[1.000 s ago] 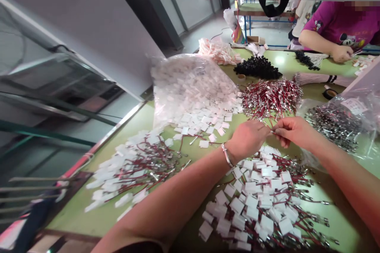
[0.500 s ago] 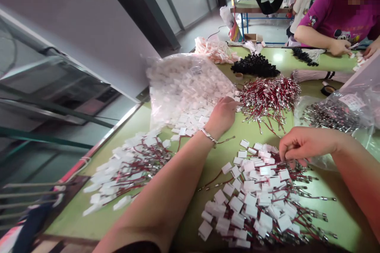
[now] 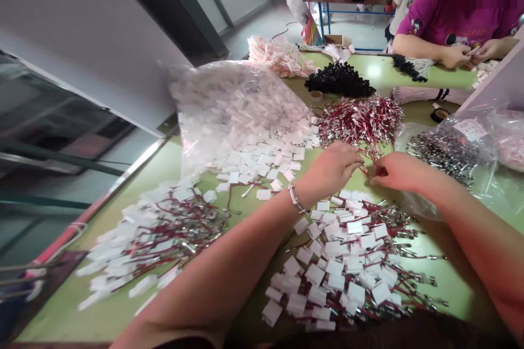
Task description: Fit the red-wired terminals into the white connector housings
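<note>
My left hand (image 3: 335, 168), with a bracelet at the wrist, is closed in a pinch just in front of a heap of red wires with metal terminals (image 3: 360, 120). What its fingertips hold is hidden. Close to its right, my right hand (image 3: 395, 170) pinches a thin red wire (image 3: 365, 171) that shows between the two hands. Below them lies a pile of white plastic connectors with red wires (image 3: 335, 267), the metal ends pointing right. Loose white connectors (image 3: 245, 161) spill from a clear plastic bag (image 3: 192, 136) left of my left hand.
Another pile of wired white connectors (image 3: 135, 245) lies at the left. A bag of metal terminals (image 3: 446, 152) is at the right. Behind are black connectors (image 3: 339, 79), pinkish-white pieces (image 3: 278, 57) and a tape roll (image 3: 440, 114). A person in a purple shirt (image 3: 438, 16) works across the table.
My left hand has left the loose white connectors and come right and nearer. My right hand has risen from the wired pile, so both hands are now close together. The view has tilted down slightly.
</note>
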`<state>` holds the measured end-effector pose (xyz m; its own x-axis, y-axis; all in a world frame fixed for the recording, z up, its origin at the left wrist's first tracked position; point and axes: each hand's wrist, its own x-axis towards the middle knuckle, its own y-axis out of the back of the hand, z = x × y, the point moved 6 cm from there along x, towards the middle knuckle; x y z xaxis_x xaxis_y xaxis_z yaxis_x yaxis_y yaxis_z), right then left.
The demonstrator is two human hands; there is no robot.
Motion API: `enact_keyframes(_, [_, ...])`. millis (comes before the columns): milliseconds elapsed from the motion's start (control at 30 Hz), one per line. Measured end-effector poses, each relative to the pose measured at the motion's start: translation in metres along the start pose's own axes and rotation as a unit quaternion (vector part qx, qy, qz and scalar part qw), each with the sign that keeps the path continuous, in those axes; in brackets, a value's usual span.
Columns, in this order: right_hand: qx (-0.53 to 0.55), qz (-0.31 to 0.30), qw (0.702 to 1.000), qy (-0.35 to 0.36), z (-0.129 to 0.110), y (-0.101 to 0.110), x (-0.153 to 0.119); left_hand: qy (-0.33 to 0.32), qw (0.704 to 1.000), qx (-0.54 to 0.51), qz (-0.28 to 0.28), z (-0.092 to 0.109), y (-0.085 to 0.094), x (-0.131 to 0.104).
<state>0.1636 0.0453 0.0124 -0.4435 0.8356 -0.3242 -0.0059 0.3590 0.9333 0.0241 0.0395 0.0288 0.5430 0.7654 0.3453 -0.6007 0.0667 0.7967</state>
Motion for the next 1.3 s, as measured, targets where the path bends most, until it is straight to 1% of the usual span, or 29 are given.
enact_keyframes(67, [-0.03, 0.021, 0.999, -0.008, -0.006, -0.001, -0.001, 0.029, 1.0, -0.01, 0.005, 0.001, -0.003, -0.001])
enact_keyframes(133, [-0.053, 0.023, 0.998, -0.003, -0.007, -0.002, -0.002, 0.074, 0.996, -0.032, 0.034, -0.005, 0.001, -0.004])
enact_keyframes(200, [-0.04, 0.022, 0.999, 0.002, -0.002, 0.0, -0.001, 0.139, 0.986, -0.058, 0.066, -0.016, 0.008, -0.008])
enact_keyframes(267, [0.008, 0.038, 0.999, 0.005, 0.004, 0.006, -0.001, 0.232, 0.964, -0.099, 0.086, -0.03, 0.013, -0.014])
enact_keyframes(333, [0.075, 0.061, 0.995, 0.013, 0.007, 0.011, -0.001, 0.313, 0.927, -0.19, 0.081, -0.039, 0.01, -0.021])
enact_keyframes(400, [0.119, 0.072, 0.99, 0.026, -0.001, 0.012, -0.003, 0.349, 0.872, -0.337, 0.056, -0.038, -0.001, -0.024])
enact_keyframes(467, [0.111, 0.08, 0.99, 0.04, -0.017, 0.01, -0.005, 0.346, 0.801, -0.488, 0.04, -0.031, -0.013, -0.024])
enact_keyframes(533, [0.07, 0.097, 0.991, 0.057, -0.034, 0.009, -0.008, 0.331, 0.734, -0.591, 0.056, -0.025, -0.018, -0.024])
enact_keyframes(567, [0.055, 0.105, 0.99, 0.069, -0.04, 0.01, -0.009, 0.322, 0.711, -0.621, 0.073, -0.023, -0.018, -0.023])
enact_keyframes(600, [0.05, 0.112, 0.989, 0.084, -0.043, 0.013, -0.01, 0.315, 0.698, -0.637, 0.093, -0.023, -0.015, -0.023])
enact_keyframes(633, [0.056, 0.114, 0.988, 0.093, -0.04, 0.017, -0.012, 0.308, 0.694, -0.641, 0.11, -0.023, -0.012, -0.023])
enact_keyframes(667, [0.068, 0.114, 0.987, 0.089, -0.033, 0.022, -0.012, 0.303, 0.699, -0.636, 0.122, -0.025, -0.008, -0.023])
enact_keyframes(700, [0.074, 0.11, 0.989, 0.068, -0.02, 0.027, -0.013, 0.302, 0.709, -0.625, 0.128, -0.026, -0.004, -0.022])
enact_keyframes(733, [0.071, 0.106, 0.991, 0.025, -0.002, 0.032, -0.013, 0.306, 0.721, -0.608, 0.13, -0.028, -0.001, -0.022])
enact_keyframes(767, [0.045, 0.108, 0.992, -0.039, 0.02, 0.037, -0.013, 0.314, 0.735, -0.588, 0.128, -0.03, 0.002, -0.022])
enact_keyframes(800, [0.005, 0.103, 0.988, -0.119, 0.042, 0.04, -0.014, 0.322, 0.75, -0.565, 0.122, -0.032, 0.003, -0.023])
enact_keyframes(833, [-0.028, 0.091, 0.98, -0.174, 0.061, 0.041, -0.014, 0.33, 0.765, -0.54, 0.116, -0.033, 0.003, -0.023])
enact_keyframes(867, [-0.047, 0.073, 0.976, -0.201, 0.073, 0.039, -0.013, 0.335, 0.781, -0.516, 0.11, -0.034, 0.002, -0.023])
enact_keyframes(900, [-0.061, 0.055, 0.974, -0.213, 0.082, 0.036, -0.011, 0.336, 0.795, -0.495, 0.104, -0.034, 0.001, -0.024])
enact_keyframes(933, [-0.066, 0.041, 0.975, -0.209, 0.086, 0.032, -0.008, 0.335, 0.806, -0.477, 0.1, -0.033, 0.0, -0.024])
enact_keyframes(1000, [-0.072, 0.026, 0.98, -0.182, 0.086, 0.023, -0.002, 0.328, 0.821, -0.459, 0.089, -0.03, -0.004, -0.024])
enact_keyframes(1100, [-0.089, 0.031, 0.984, -0.154, 0.083, 0.015, 0.004, 0.316, 0.842, -0.43, 0.082, -0.027, -0.006, -0.024])
enact_keyframes(1200, [-0.101, 0.043, 0.984, -0.138, 0.084, 0.018, 0.004, 0.309, 0.867, -0.382, 0.082, -0.027, -0.005, -0.025])
enact_keyframes(1300, [-0.093, 0.076, 0.984, -0.135, 0.08, 0.03, -0.003, 0.297, 0.884, -0.355, 0.07, -0.026, -0.007, -0.024])
